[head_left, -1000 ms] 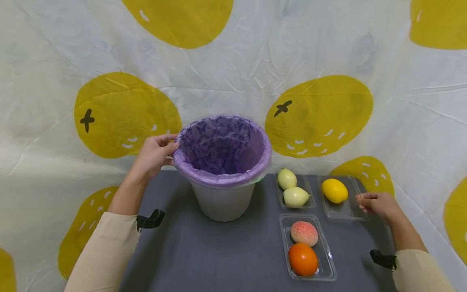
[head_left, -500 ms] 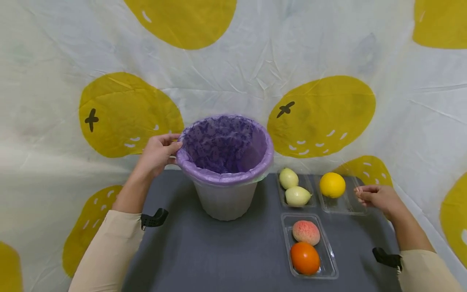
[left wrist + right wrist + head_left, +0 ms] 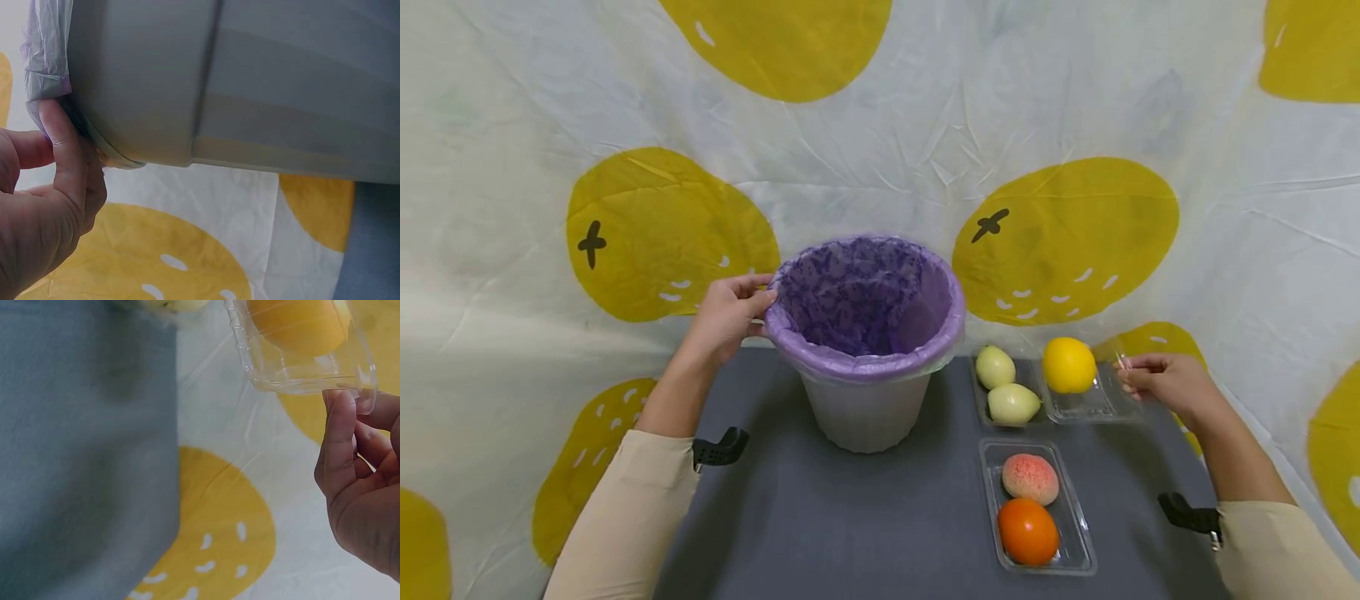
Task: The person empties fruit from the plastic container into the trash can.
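Note:
My left hand (image 3: 730, 318) pinches the left rim of a pale bin (image 3: 868, 415) between thumb and fingers. A purple plastic bag (image 3: 857, 367) lines the bin and folds over its rim; the left wrist view shows the fingers (image 3: 59, 144) right at that folded edge. My right hand (image 3: 1172, 387) pinches the right edge of a clear plastic tray (image 3: 1081, 408), its right side raised and tilted. Inside, a yellow lemon (image 3: 1069, 365) lies at the left end. In the right wrist view the fingertips (image 3: 340, 403) grip the tray's rim.
Left of the lifted tray, another clear tray (image 3: 979, 412) holds two pale green pear-like fruits (image 3: 1013, 404). Nearer, a third tray (image 3: 1078, 550) holds a peach (image 3: 1030, 478) and an orange fruit (image 3: 1028, 532). A patterned curtain (image 3: 887, 150) hangs right behind the grey table (image 3: 880, 525).
My right hand has risen and moved left with the tray, tipping it. The lemon has shifted up and left. My left hand stays on the bin's rim.

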Available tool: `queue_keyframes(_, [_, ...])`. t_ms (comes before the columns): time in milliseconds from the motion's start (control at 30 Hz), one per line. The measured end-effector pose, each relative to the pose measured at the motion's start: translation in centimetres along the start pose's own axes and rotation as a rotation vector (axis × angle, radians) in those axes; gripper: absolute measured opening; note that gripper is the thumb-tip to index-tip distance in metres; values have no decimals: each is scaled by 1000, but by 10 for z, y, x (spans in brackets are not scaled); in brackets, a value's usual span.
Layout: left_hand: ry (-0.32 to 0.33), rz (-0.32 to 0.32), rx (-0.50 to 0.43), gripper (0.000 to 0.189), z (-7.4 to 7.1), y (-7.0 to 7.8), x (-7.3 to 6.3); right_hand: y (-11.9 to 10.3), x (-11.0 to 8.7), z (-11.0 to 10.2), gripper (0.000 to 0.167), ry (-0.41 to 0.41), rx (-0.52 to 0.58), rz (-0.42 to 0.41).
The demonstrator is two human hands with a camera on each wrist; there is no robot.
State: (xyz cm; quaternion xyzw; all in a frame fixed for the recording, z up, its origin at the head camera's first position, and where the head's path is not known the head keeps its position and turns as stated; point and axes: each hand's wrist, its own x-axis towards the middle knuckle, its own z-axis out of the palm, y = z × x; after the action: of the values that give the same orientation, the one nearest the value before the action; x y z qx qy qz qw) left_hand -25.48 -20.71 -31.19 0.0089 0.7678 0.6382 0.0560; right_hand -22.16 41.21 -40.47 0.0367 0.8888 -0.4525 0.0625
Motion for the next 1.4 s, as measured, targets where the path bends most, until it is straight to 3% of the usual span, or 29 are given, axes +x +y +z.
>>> queue_keyframes(367, [1, 10, 5, 49, 0, 1, -1, -40, 1, 11, 53, 23, 31, -45])
queue_keyframes(667, [-3, 21, -6, 48, 0, 2, -2, -71, 3, 17, 56, 29, -55, -58])
queue_keyframes(900, [0, 20, -11, 48, 0, 1, -2, -94, 9, 14, 50, 8, 39, -100])
queue_keyframes(1133, [6, 11, -45, 49, 1, 0, -2, -128, 12, 11, 50, 16, 21, -115])
queue_keyframes(1300, [14, 11, -57, 48, 0, -1, -1, -147, 16, 10, 42, 38, 43, -135])
queue_keyframes(1400, [6, 20, -54, 48, 1, 0, -1, -156, 17, 6, 25, 52, 64, -143])
